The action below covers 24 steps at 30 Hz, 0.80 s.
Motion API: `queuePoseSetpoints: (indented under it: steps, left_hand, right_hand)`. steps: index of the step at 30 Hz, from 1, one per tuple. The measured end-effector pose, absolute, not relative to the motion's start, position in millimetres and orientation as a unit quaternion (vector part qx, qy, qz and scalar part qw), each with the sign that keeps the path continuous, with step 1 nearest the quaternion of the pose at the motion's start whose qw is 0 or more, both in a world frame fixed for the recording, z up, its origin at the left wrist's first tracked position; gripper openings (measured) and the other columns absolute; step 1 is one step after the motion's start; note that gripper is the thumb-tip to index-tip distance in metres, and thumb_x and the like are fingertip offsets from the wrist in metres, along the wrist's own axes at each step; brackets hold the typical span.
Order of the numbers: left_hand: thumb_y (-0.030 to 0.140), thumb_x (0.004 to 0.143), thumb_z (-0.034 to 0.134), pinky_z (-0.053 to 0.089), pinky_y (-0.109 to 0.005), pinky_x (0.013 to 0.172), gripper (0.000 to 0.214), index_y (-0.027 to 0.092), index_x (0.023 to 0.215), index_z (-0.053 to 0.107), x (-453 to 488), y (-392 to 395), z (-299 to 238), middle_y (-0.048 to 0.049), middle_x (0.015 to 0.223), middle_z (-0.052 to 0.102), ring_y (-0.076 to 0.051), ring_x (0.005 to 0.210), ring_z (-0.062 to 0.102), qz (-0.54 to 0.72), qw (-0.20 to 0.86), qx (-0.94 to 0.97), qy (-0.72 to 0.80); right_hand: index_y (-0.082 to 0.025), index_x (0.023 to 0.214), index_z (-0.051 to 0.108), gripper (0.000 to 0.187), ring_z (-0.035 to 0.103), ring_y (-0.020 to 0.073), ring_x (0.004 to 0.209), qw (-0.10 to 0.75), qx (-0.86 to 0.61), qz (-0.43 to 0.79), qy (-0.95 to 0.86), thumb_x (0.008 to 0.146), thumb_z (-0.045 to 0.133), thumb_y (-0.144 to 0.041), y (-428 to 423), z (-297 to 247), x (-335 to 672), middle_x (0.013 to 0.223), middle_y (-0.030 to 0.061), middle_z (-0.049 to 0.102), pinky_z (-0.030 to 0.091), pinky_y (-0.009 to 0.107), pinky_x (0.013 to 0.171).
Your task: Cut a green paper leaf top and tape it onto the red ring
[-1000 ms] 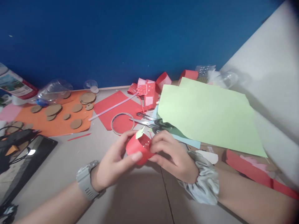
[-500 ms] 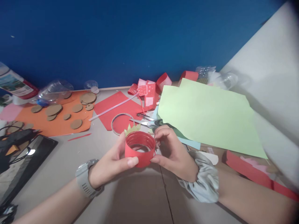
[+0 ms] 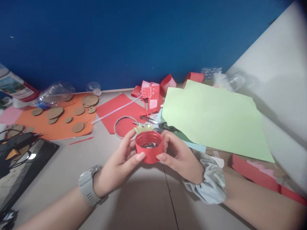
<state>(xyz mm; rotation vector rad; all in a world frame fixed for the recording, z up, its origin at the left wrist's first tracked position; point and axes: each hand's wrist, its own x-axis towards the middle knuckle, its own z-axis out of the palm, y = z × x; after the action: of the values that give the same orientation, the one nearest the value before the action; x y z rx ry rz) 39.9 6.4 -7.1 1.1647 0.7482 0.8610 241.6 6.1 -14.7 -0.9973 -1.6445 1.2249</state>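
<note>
Between my two hands is a red ring [image 3: 150,155], a short open cylinder with a ridged, shiny inside. A yellow-green zigzag paper strip [image 3: 143,128] rises at its far rim. My left hand [image 3: 124,156] grips the ring's left side, thumb on the front wall. On the opposite side my right hand [image 3: 178,156] closes on it with thumb and fingers; some fingertips are hidden behind the ring. Just beyond lie scissors [image 3: 165,126], partly covered by my right hand, and a thin round hoop [image 3: 115,127] on red paper [image 3: 122,111].
Light green sheets [image 3: 213,118] spread over the right side. Red paper pieces [image 3: 154,95] lie near the blue wall. At left, cardboard discs [image 3: 55,112] rest on orange paper [image 3: 72,105], near a clear plastic bottle [image 3: 57,91] and a black-framed object [image 3: 31,172].
The red ring has moved slightly right and away from me, and turned a little, so its zigzag strip now shows more toward the back. Both hands still hold it.
</note>
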Motion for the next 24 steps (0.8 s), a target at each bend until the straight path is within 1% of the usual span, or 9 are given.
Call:
queuePoseSetpoints:
  steps: [3, 7, 10, 12, 16, 20, 24]
  left_hand:
    - [0.025, 0.092, 0.055, 0.051, -0.030, 0.092, 0.053, 0.035, 0.139, 0.032, 40.3, 5.7, -9.3, -0.0049, 0.142, 0.047, -0.022, 0.124, 0.051, 0.383, 0.684, 0.518, 0.341]
    - [0.026, 0.091, 0.057, 0.052, -0.033, 0.091, 0.055, 0.036, 0.139, 0.032, 40.0, 7.3, -9.7, -0.0054, 0.145, 0.044, -0.023, 0.116, 0.058, 0.372, 0.691, 0.518, 0.341]
    - [0.026, 0.090, 0.058, 0.051, -0.032, 0.091, 0.056, 0.034, 0.140, 0.032, 38.9, 7.7, -8.7, -0.0071, 0.146, 0.042, -0.024, 0.117, 0.057, 0.367, 0.691, 0.518, 0.346]
    - [0.026, 0.089, 0.061, 0.050, -0.033, 0.093, 0.061, 0.032, 0.141, 0.031, 37.4, 7.7, -8.0, -0.0077, 0.143, 0.046, -0.024, 0.118, 0.056, 0.359, 0.694, 0.519, 0.347]
    - [0.026, 0.084, 0.067, 0.048, -0.031, 0.093, 0.070, 0.033, 0.142, 0.029, 34.1, 7.7, -7.1, -0.0045, 0.131, 0.056, -0.021, 0.109, 0.060, 0.326, 0.706, 0.522, 0.351]
    - [0.028, 0.083, 0.068, 0.049, -0.030, 0.091, 0.070, 0.034, 0.141, 0.031, 33.0, 7.4, -7.0, -0.0033, 0.127, 0.058, -0.021, 0.106, 0.060, 0.317, 0.706, 0.525, 0.355]
    - [0.028, 0.083, 0.068, 0.050, -0.030, 0.090, 0.073, 0.035, 0.143, 0.027, 33.9, 7.4, -6.7, -0.0031, 0.125, 0.060, -0.020, 0.103, 0.062, 0.315, 0.705, 0.525, 0.357]
  right_hand:
    - [-0.022, 0.074, 0.035, 0.033, 0.042, 0.0151, 0.070, 0.418, -0.399, 0.486, -0.655, 0.088, 0.059, -0.041, 6.7, -13.4, 241.5, 0.078, -0.0014, 0.041, 0.037, 0.029, 0.063]
    - [-0.022, 0.075, 0.034, 0.034, 0.040, 0.0145, 0.068, 0.415, -0.405, 0.484, -0.656, 0.088, 0.058, -0.042, 6.9, -13.0, 241.8, 0.076, -0.0020, 0.039, 0.037, 0.028, 0.062]
    - [-0.022, 0.075, 0.035, 0.033, 0.040, 0.0146, 0.069, 0.416, -0.399, 0.494, -0.651, 0.088, 0.059, -0.041, 6.4, -14.3, 242.5, 0.077, -0.0018, 0.039, 0.036, 0.028, 0.062]
    - [-0.022, 0.075, 0.035, 0.033, 0.041, 0.0148, 0.069, 0.417, -0.389, 0.504, -0.649, 0.087, 0.059, -0.041, 6.1, -14.9, 243.2, 0.078, -0.0016, 0.040, 0.036, 0.028, 0.062]
    - [-0.022, 0.074, 0.034, 0.035, 0.040, 0.0146, 0.068, 0.417, -0.371, 0.515, -0.651, 0.086, 0.060, -0.044, 6.3, -14.8, 244.1, 0.075, -0.0021, 0.040, 0.034, 0.028, 0.059]
    - [-0.022, 0.074, 0.034, 0.036, 0.039, 0.0142, 0.066, 0.414, -0.373, 0.510, -0.654, 0.086, 0.058, -0.046, 6.7, -14.3, 243.9, 0.074, -0.0022, 0.040, 0.035, 0.027, 0.058]
    - [-0.023, 0.074, 0.033, 0.037, 0.040, 0.0142, 0.065, 0.412, -0.377, 0.504, -0.659, 0.086, 0.057, -0.047, 7.0, -14.3, 243.6, 0.074, -0.0021, 0.040, 0.036, 0.027, 0.058]
